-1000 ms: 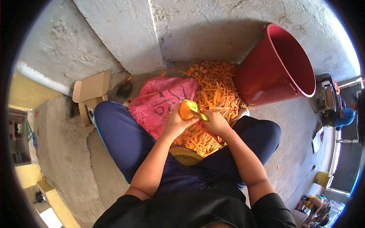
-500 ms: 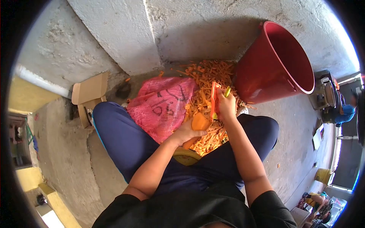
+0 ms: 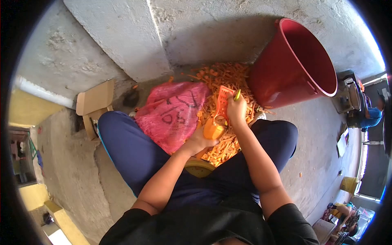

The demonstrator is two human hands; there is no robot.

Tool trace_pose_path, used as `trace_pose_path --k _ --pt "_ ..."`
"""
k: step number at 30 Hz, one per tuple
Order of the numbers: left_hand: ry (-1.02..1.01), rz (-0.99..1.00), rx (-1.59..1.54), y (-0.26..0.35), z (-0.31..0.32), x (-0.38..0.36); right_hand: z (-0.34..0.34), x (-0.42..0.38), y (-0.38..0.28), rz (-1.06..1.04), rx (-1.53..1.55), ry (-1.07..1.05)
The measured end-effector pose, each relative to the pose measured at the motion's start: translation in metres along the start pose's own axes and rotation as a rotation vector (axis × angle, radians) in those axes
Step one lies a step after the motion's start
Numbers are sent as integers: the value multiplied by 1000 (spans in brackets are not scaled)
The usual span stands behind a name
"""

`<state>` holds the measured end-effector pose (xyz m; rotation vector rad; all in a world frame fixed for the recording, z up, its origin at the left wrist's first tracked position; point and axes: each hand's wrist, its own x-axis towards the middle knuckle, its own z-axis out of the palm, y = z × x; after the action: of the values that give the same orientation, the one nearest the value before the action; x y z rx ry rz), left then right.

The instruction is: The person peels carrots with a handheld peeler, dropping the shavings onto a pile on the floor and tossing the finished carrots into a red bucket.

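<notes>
My left hand (image 3: pixel 199 141) is closed around a smooth, peeled orange vegetable (image 3: pixel 214 130), whose exact kind I cannot make out. Above it, my right hand (image 3: pixel 237 109) grips an orange slotted plastic hand grater (image 3: pixel 222 100). The tool's lower end is against or very near the vegetable's top. From the right fist sticks out a yellow-green tip (image 3: pixel 237 95); the rest of it is hidden by the fingers. Below both hands lies a heap of orange shavings (image 3: pixel 224 152). A pink mesh sack (image 3: pixel 173 114) with dark markings lies beside my left hand.
A big red bucket (image 3: pixel 271 69) leans tilted beyond my right knee, near the concrete wall (image 3: pixel 212 28). More orange peelings (image 3: pixel 228 73) spread along the wall's foot. An open cardboard box (image 3: pixel 96 98) stands past my left knee. Other people (image 3: pixel 370 117) are at the far right.
My right hand has shifted slightly left and down with the grater, which now shows its slotted face. The vegetable has tilted a little in my left hand. The view has moved slightly.
</notes>
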<state>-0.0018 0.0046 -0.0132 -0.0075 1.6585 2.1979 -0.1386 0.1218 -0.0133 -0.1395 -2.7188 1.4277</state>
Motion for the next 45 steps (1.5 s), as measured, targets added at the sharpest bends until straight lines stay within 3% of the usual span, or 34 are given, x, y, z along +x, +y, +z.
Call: trace_pose_path --k 3,7,9,12,17,22,33,37,39,45 --pt "-122 -12 -42 1 9 -12 -13 34 18 146 69 26" --pt "-103 -35 -25 2 6 -11 -9 26 11 51 197 46" --pt "-101 -16 -137 5 4 -10 -9 12 4 81 183 -104" --pt "-77 12 -173 4 5 -9 -10 -7 -13 36 318 -171" --pt "-51 83 -23 -12 2 -2 -4 -18 -12 80 471 -311" --pt "-69 68 24 -2 2 -1 -8 -28 -22 79 408 -347" --pt "91 99 272 -11 -7 1 2 -16 -7 31 164 -212" --pt "42 93 357 -2 -3 -3 20 -8 19 49 115 -46" --pt "-55 154 371 8 13 -13 9 25 36 167 51 53" --pt "84 100 385 10 4 -11 -10 15 -1 155 169 -114"
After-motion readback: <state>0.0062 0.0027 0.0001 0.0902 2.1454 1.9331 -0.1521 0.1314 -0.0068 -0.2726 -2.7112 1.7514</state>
